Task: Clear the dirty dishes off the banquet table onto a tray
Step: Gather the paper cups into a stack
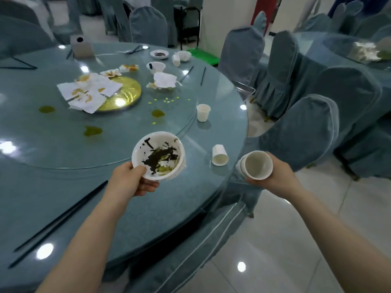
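Observation:
My left hand [132, 179] grips the near rim of a white bowl [158, 155] smeared with dark and green sauce, held just above the round banquet table [63, 187]. Off the table's right edge, my right hand [275, 176] holds nested white paper cups [256, 164], mouth toward me. A paper cup [220, 155] lies on its side between my hands; another [203, 112] stands upright farther back. At the far side sit a dirty bowl [156, 67], a small saucer [159, 54], a tipped cup [176, 59] and another bowl [184, 55]. No tray is in view.
Stained napkins [88, 92] cover a gold disc [122, 94] on the glass turntable [148, 121], with green spills and crumbs around. Black chopsticks [61, 218] lie near left; more lie at the back. Covered chairs [306, 132] crowd the right side. A green crate [203, 56] stands behind.

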Demonstrator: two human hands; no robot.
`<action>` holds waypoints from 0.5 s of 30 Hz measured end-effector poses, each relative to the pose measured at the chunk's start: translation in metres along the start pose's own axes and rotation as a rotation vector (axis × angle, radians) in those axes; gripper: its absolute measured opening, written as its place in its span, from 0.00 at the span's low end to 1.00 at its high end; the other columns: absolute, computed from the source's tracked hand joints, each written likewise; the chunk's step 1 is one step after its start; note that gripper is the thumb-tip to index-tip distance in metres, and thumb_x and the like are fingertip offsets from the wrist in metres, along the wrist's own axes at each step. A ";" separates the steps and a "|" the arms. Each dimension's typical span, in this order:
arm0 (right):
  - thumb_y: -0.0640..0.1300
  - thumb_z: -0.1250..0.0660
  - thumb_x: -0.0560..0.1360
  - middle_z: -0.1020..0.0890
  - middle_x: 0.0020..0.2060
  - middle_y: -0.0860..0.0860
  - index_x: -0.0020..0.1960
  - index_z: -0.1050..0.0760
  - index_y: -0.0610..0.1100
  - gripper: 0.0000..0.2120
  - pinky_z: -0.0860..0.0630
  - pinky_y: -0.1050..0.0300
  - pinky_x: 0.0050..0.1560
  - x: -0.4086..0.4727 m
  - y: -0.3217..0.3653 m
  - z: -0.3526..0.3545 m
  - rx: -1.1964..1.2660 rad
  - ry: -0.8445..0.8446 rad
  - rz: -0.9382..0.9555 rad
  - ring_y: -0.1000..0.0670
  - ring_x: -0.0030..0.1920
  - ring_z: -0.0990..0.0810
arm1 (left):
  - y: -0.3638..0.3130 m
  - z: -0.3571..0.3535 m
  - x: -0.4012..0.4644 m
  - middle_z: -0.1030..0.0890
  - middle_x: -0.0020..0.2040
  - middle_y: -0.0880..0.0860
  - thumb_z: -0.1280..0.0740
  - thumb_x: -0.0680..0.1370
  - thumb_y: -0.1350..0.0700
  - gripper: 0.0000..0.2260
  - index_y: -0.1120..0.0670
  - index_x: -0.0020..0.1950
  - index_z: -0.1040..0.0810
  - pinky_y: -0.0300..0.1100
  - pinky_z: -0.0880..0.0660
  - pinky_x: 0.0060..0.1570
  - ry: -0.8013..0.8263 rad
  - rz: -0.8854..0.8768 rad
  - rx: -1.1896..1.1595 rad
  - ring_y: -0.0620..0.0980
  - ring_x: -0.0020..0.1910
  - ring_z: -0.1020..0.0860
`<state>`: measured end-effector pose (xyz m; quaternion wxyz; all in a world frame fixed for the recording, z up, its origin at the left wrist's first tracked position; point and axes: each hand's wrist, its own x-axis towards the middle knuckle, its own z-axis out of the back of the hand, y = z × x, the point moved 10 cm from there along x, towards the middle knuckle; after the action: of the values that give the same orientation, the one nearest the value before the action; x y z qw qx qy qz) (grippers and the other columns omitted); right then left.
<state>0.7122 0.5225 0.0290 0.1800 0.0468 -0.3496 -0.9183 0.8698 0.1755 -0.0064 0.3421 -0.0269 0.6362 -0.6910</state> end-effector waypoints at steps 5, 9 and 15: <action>0.55 0.22 0.61 0.21 0.51 0.59 0.54 0.29 0.59 0.25 0.25 0.53 0.46 0.036 -0.001 -0.053 -0.252 0.203 0.214 0.51 0.51 0.21 | 0.000 -0.007 0.025 0.16 0.33 0.58 0.43 0.77 0.60 0.08 0.56 0.49 0.25 0.37 0.29 0.24 -0.007 0.027 0.043 0.48 0.25 0.20; 0.54 0.22 0.62 0.31 0.70 0.51 0.68 0.32 0.53 0.37 0.26 0.47 0.57 0.063 -0.015 -0.094 -0.437 0.330 0.384 0.46 0.66 0.30 | -0.002 -0.011 0.034 0.16 0.32 0.57 0.43 0.76 0.61 0.08 0.55 0.48 0.24 0.36 0.29 0.24 -0.039 0.032 0.122 0.49 0.25 0.20; 0.54 0.26 0.68 0.48 0.77 0.48 0.72 0.40 0.52 0.38 0.34 0.47 0.68 0.120 -0.038 -0.148 -0.560 0.503 0.607 0.44 0.75 0.43 | -0.001 -0.025 0.034 0.16 0.32 0.57 0.42 0.77 0.61 0.08 0.54 0.48 0.24 0.36 0.28 0.24 -0.136 0.082 0.140 0.50 0.26 0.19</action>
<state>0.6201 0.4126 -0.1020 0.5244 0.1130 -0.0326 -0.8433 0.8313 0.1797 -0.0242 0.4133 -0.0238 0.5624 -0.7158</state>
